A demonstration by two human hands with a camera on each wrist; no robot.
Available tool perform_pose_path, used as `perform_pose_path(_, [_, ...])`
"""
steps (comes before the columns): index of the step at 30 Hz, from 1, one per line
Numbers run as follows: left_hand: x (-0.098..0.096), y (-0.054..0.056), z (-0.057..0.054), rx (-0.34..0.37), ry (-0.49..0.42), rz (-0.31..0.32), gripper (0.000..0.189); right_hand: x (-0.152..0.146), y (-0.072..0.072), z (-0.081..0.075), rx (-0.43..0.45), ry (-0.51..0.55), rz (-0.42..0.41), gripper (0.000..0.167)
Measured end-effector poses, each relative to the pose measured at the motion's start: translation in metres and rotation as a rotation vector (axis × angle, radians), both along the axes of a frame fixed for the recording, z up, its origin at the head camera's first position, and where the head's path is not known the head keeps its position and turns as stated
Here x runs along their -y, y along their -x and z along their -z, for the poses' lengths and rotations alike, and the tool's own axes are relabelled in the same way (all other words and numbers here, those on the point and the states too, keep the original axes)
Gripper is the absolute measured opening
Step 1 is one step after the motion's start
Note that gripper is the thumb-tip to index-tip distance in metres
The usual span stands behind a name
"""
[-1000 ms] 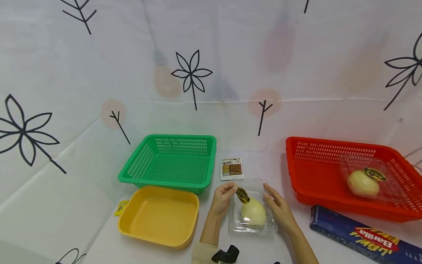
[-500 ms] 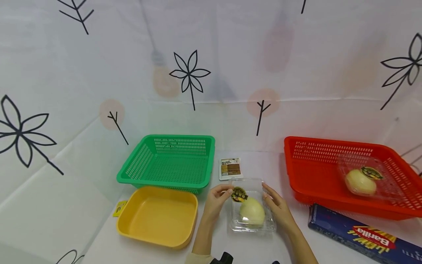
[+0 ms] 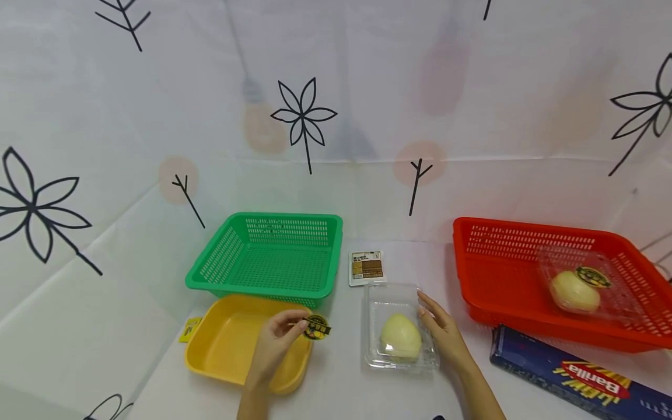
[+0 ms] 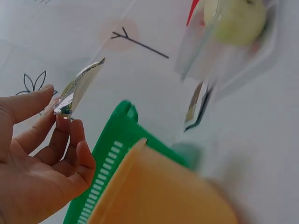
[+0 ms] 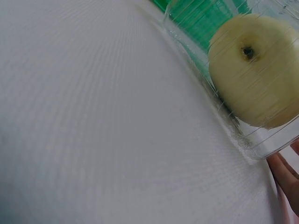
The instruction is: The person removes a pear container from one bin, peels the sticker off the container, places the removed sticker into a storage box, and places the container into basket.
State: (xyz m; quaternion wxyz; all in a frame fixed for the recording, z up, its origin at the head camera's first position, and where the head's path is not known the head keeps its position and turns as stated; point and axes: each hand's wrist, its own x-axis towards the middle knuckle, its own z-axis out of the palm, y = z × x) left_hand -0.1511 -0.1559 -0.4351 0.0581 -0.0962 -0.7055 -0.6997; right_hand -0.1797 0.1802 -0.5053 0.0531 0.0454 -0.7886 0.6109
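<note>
My left hand (image 3: 278, 338) pinches a round black-and-gold sticker (image 3: 317, 326) between thumb and fingers, over the right side of the yellow tub (image 3: 196, 356). In the left wrist view the sticker (image 4: 80, 86) looks curled, showing its pale back. A clear plastic box (image 3: 375, 359) lies on the table with a pale yellow, round fruit (image 3: 401, 336) inside. Thumb and fingers of my right hand (image 3: 443, 332) hold the box at its right edge. The right wrist view shows the fruit (image 5: 257, 79) close up through the ribbed plastic, with a dark hollow at one end.
A green basket (image 3: 191, 283) stands behind the tub; a small yellow packet (image 3: 189, 329) lies left of it. Behind the box is a flat brown-and-white packet (image 3: 368, 268). On the right, a red basket (image 3: 504, 280) holds another boxed fruit (image 3: 574, 291), with a blue Barilla box (image 3: 577, 370) in front.
The left hand has drawn the sticker off the plastic box and carried it left and toward the yellow tub. The right hand and the box have stayed in place.
</note>
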Motion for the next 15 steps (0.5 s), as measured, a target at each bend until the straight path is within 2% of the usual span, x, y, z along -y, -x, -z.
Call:
perform_pose_path(4, [0.032, -0.009, 0.003, 0.000, 0.092, -0.154, 0.021, 0.000, 0.000, -0.001, -0.002, 0.000, -0.008, 0.047])
perform_pose_path(8, [0.061, -0.015, 0.005, 0.029, 0.181, -0.269, 0.023, 0.001, -0.001, -0.003, -0.007, -0.013, -0.005, 0.046])
perform_pose_path(12, [0.085, -0.014, 0.008, 0.037, 0.294, -0.316, 0.023, 0.002, -0.002, -0.005, -0.022, -0.019, -0.002, 0.044])
perform_pose_path(15, [0.104, -0.009, 0.008, 0.099, 0.351, -0.302, 0.024, 0.002, -0.002, -0.006, -0.024, -0.013, -0.006, 0.044])
